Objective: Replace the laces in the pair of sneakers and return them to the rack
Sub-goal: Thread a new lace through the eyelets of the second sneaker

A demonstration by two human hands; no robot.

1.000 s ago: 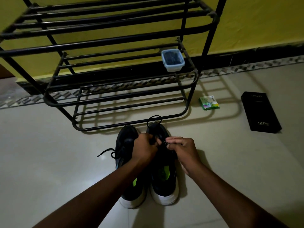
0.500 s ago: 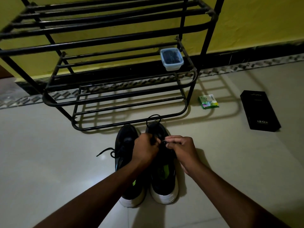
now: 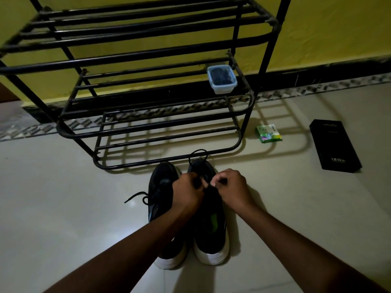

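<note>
Pale floor before black rack, black sneakers side by side, left grip and right grip both pinching right sneaker lace

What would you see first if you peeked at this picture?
The left hand and right hand pinch a black lace over the right sneaker of a black pair on the floor. Behind stands a black metal shoe rack, with a plastic container on one shelf; a black phone box lies at right.
</note>
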